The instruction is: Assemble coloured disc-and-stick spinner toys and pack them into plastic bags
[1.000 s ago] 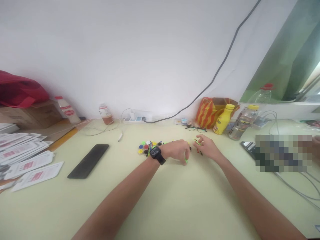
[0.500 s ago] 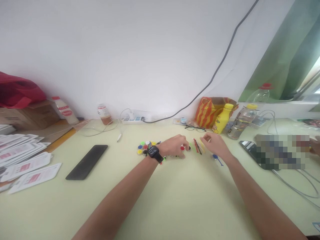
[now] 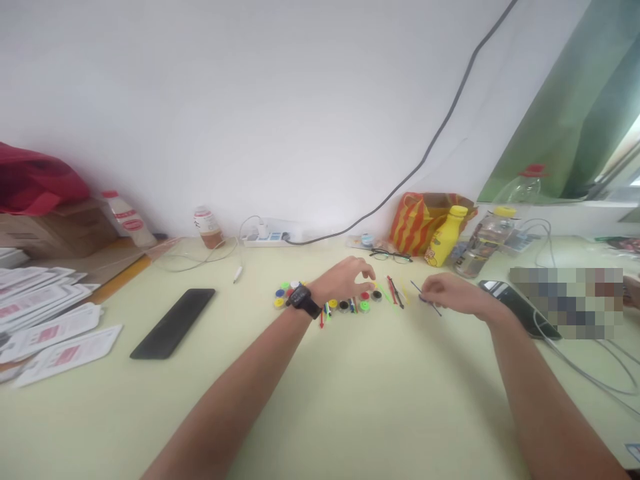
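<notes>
My left hand (image 3: 347, 280), with a black watch (image 3: 305, 300) on the wrist, hovers over a cluster of small round discs, its fingers curved and apart with nothing between them. Around it are a green disc (image 3: 365, 307), a black disc (image 3: 377, 296), a yellow disc (image 3: 279, 303) and several others; the hand covers part of the cluster. My right hand (image 3: 450, 293) is pinched at the table around a thin blue stick (image 3: 435, 308), whose two ends show. Between the hands lie a red stick (image 3: 391, 287), a black stick (image 3: 399, 298) and a yellow stick (image 3: 406, 295).
A dark phone (image 3: 173, 324) lies left, beyond it white packets (image 3: 65, 340). Along the wall stand a power strip (image 3: 273, 239), glasses (image 3: 390, 256), a striped bag (image 3: 410, 220), a yellow bottle (image 3: 445, 240) and a clear bottle (image 3: 480, 247). Another person's hand (image 3: 633, 291) shows at right.
My right hand has moved right, away from the yellow stick to the blue one, and closed on it. My left hand has lifted slightly, its thumb and finger still apart.
</notes>
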